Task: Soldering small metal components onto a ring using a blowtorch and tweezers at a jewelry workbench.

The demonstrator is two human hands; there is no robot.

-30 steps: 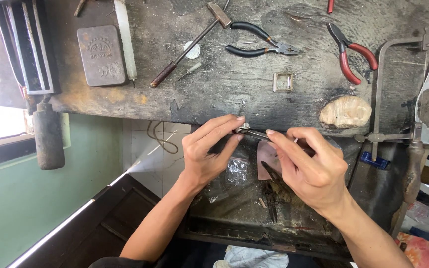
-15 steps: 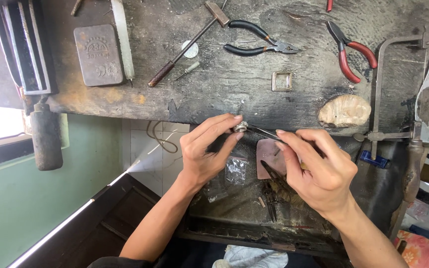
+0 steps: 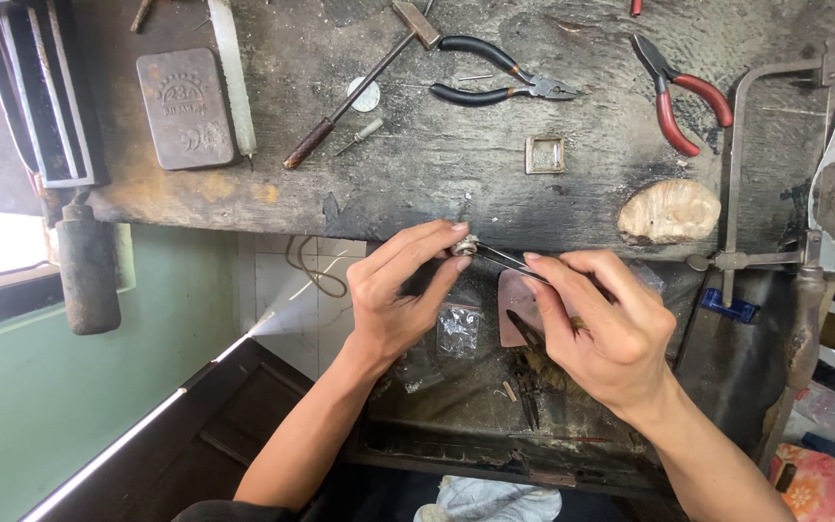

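While the left hand (image 3: 393,295) pinches a small silvery ring (image 3: 464,246) between thumb and fingertips just below the near edge of the bench (image 3: 456,174), the right hand (image 3: 601,329) closes on tweezers (image 3: 509,261) whose tips touch the ring. Black pliers (image 3: 495,82), red pliers (image 3: 683,92) and a hammer (image 3: 359,82) lie farther back.
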